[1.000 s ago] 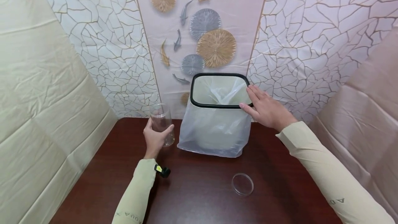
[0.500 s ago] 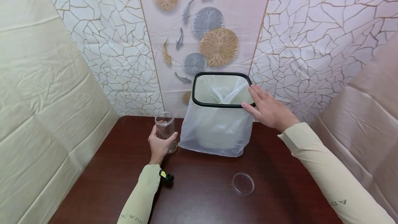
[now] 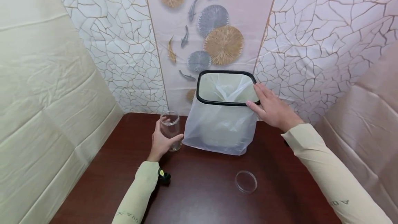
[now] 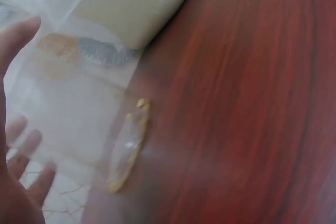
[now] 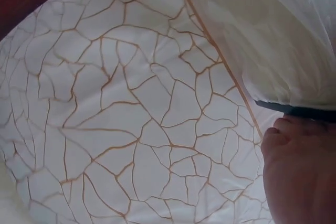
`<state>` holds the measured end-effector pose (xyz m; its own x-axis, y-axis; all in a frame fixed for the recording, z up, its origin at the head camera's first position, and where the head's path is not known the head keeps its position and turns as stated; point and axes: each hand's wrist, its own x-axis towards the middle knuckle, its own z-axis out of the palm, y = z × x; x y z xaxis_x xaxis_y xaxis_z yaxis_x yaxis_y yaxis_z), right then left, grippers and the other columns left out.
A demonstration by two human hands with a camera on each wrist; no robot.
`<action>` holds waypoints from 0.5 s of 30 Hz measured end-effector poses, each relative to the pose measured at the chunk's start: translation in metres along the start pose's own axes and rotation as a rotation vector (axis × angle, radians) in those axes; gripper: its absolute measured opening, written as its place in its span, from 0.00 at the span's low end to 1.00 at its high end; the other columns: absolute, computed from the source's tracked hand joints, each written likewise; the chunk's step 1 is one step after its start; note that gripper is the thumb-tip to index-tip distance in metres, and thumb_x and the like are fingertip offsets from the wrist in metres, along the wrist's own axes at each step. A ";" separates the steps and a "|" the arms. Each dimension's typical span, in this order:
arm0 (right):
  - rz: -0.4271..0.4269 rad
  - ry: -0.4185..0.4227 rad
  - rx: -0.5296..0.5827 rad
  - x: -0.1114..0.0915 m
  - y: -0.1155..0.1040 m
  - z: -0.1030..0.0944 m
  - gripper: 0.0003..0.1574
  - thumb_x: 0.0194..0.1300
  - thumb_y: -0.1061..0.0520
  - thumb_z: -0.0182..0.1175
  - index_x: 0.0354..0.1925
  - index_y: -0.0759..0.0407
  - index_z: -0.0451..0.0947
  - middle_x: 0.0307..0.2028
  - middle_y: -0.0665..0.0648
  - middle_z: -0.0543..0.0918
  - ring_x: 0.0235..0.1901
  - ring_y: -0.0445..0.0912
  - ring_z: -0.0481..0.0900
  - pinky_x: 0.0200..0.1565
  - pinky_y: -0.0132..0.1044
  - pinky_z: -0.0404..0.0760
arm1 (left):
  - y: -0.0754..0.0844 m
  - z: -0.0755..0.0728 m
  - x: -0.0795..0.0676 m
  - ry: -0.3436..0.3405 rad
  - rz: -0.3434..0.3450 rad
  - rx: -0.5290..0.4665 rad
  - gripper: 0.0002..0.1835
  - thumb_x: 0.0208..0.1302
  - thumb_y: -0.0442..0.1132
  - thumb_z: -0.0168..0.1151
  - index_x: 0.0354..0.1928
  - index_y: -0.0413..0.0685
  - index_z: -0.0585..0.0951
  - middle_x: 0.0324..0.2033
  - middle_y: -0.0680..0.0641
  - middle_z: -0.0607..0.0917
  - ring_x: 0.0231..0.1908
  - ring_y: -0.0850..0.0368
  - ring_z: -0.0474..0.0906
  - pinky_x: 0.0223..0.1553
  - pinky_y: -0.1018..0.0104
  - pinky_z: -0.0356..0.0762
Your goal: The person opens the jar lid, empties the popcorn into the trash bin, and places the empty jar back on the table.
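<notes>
A clear plastic jar [image 3: 171,130], without a lid on its mouth, stands upright on the table left of the bin. My left hand [image 3: 161,142] is around it, thumb extended at the right and fingers spread behind the clear wall. In the left wrist view, the thumb [image 4: 20,38] lies apart from the jar [image 4: 79,114]. The bin [image 3: 222,127] has a black rim and a translucent liner bag folded over its outside. My right hand [image 3: 275,110] rests on the rim's right side with straightish fingers; the right wrist view shows fingertips at the black rim [image 5: 299,110].
A clear round lid [image 3: 246,182] lies on the dark reddish-brown table [image 3: 199,189], in front of the bin. Behind the bin hangs a patterned cloth backdrop [image 3: 124,54], with pale cloth [image 3: 40,96] at both sides.
The jar has come down from a tilted, raised position to upright on the table. My left hand has loosened around it and shifted slightly left. My right hand stays on the rim.
</notes>
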<state>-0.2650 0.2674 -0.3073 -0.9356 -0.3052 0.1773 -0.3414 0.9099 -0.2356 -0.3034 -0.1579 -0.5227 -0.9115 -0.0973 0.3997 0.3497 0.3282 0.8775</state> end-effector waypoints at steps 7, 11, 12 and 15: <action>0.008 0.023 0.035 -0.010 0.007 -0.006 0.60 0.79 0.29 0.46 0.86 0.59 0.34 0.85 0.66 0.43 0.84 0.65 0.43 0.81 0.65 0.48 | 0.014 -0.028 -0.002 -0.217 -0.058 0.234 0.69 0.45 0.63 0.84 0.85 0.62 0.51 0.78 0.45 0.66 0.76 0.43 0.66 0.71 0.33 0.68; 0.027 0.026 0.025 -0.021 0.014 -0.011 0.59 0.78 0.29 0.48 0.86 0.59 0.34 0.85 0.66 0.43 0.83 0.67 0.44 0.80 0.68 0.48 | 0.027 -0.049 -0.002 -0.314 -0.034 0.451 0.64 0.54 0.68 0.76 0.85 0.58 0.49 0.81 0.42 0.61 0.80 0.38 0.60 0.71 0.26 0.65; 0.033 0.025 0.025 -0.024 0.017 -0.011 0.59 0.78 0.29 0.48 0.86 0.59 0.35 0.85 0.66 0.43 0.83 0.68 0.44 0.80 0.68 0.47 | 0.030 -0.054 -0.002 -0.333 -0.021 0.493 0.63 0.57 0.68 0.73 0.85 0.56 0.49 0.82 0.40 0.60 0.80 0.37 0.58 0.71 0.26 0.64; 0.053 0.031 0.019 -0.032 0.027 -0.011 0.59 0.78 0.29 0.49 0.86 0.60 0.37 0.85 0.67 0.43 0.83 0.68 0.43 0.79 0.69 0.46 | 0.037 -0.069 -0.002 -0.371 0.027 0.598 0.57 0.65 0.64 0.67 0.85 0.47 0.49 0.82 0.36 0.58 0.80 0.33 0.56 0.74 0.28 0.61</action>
<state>-0.2437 0.3048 -0.3088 -0.9493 -0.2479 0.1935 -0.2937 0.9189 -0.2633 -0.2737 -0.2100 -0.4725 -0.9550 0.2105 0.2088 0.2914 0.7966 0.5296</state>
